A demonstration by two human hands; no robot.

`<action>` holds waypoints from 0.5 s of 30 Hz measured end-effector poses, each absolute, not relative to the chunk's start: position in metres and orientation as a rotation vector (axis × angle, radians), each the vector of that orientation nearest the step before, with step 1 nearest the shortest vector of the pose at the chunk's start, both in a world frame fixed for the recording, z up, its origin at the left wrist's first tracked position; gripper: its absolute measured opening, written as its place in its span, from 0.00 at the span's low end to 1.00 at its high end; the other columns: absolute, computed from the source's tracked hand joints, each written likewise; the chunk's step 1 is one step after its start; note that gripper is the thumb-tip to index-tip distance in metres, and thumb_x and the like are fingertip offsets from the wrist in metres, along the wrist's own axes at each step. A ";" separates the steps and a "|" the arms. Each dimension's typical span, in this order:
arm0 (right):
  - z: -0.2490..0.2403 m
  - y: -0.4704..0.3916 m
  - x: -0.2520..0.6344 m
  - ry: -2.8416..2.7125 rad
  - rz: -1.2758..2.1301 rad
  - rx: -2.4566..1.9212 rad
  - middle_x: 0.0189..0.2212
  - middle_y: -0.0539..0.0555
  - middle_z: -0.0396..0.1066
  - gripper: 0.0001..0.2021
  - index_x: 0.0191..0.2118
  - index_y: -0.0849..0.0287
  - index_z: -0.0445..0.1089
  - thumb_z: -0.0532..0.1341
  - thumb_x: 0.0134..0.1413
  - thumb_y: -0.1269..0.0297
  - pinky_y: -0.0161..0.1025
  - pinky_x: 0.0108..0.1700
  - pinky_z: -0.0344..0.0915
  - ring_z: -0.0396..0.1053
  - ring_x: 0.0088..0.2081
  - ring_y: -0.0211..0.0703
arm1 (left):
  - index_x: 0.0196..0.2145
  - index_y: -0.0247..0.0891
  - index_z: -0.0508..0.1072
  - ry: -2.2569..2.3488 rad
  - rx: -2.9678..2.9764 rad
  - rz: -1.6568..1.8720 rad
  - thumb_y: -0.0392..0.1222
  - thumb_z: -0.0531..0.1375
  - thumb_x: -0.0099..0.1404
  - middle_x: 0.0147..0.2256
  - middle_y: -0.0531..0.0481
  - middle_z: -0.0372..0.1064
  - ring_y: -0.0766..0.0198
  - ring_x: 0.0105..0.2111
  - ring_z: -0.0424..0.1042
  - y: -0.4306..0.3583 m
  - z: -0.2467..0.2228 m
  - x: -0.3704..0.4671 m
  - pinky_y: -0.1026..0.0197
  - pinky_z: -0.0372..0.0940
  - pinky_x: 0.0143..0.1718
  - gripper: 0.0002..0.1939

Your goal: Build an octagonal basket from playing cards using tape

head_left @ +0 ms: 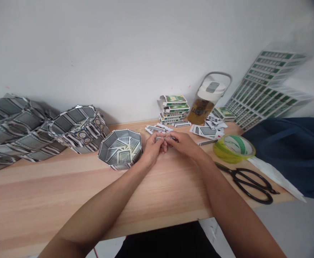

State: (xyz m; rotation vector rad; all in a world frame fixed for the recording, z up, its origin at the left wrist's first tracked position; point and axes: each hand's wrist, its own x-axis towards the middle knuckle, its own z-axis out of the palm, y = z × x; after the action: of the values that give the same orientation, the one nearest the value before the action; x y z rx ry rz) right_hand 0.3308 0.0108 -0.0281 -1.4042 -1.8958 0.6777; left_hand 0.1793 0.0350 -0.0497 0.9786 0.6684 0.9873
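My left hand [154, 146] and my right hand [183, 142] meet over the middle of the table. Between their pinched fingertips is a thin playing card [160, 138], seen nearly edge-on and mostly covered by the fingers. Just left of my left hand stands an eight-sided bowl [107, 152] made of playing cards, with more cards laid over its floor. Behind my fingers lie some folded card strips [157, 129]. To the right of my right hand is a loose pile of playing cards [204, 131].
Card boxes [175, 107] are stacked by the wall, beside a bottle [204, 102] of amber liquid. At right are a yellow tape roll [224, 149], black scissors [249, 182], a tall stack of boxes [256, 89] and dark blue cloth [294, 154]. Larger card bowls [77, 127] stand at left.
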 end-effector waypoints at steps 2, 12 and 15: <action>-0.029 0.012 0.331 -1.901 0.672 -1.409 0.27 0.48 0.72 0.12 0.28 0.57 0.69 0.54 0.60 0.60 0.35 0.35 0.57 0.66 0.30 0.39 | 0.36 0.36 0.64 0.668 0.982 0.988 0.36 0.57 0.59 0.19 0.57 0.65 0.72 0.15 0.62 0.035 -0.050 0.179 0.69 0.53 0.17 0.06; -0.028 0.010 0.330 -1.910 0.659 -1.402 0.27 0.49 0.72 0.12 0.29 0.57 0.69 0.53 0.61 0.60 0.34 0.35 0.58 0.66 0.30 0.38 | 0.36 0.37 0.64 0.672 0.975 0.987 0.37 0.58 0.59 0.20 0.57 0.66 0.72 0.15 0.62 0.035 -0.050 0.179 0.69 0.53 0.17 0.07; -0.028 0.010 0.330 -1.908 0.658 -1.406 0.27 0.49 0.72 0.13 0.29 0.57 0.69 0.54 0.60 0.60 0.34 0.35 0.58 0.66 0.30 0.39 | 0.37 0.37 0.64 0.678 0.967 0.991 0.37 0.58 0.58 0.20 0.57 0.66 0.71 0.15 0.62 0.036 -0.050 0.180 0.69 0.53 0.17 0.08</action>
State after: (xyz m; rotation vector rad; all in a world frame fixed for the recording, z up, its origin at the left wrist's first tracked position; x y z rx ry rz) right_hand 0.3302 0.0104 -0.0283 -1.4063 -1.9081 0.6582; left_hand 0.1797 0.0356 -0.0495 0.9674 0.6776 0.9913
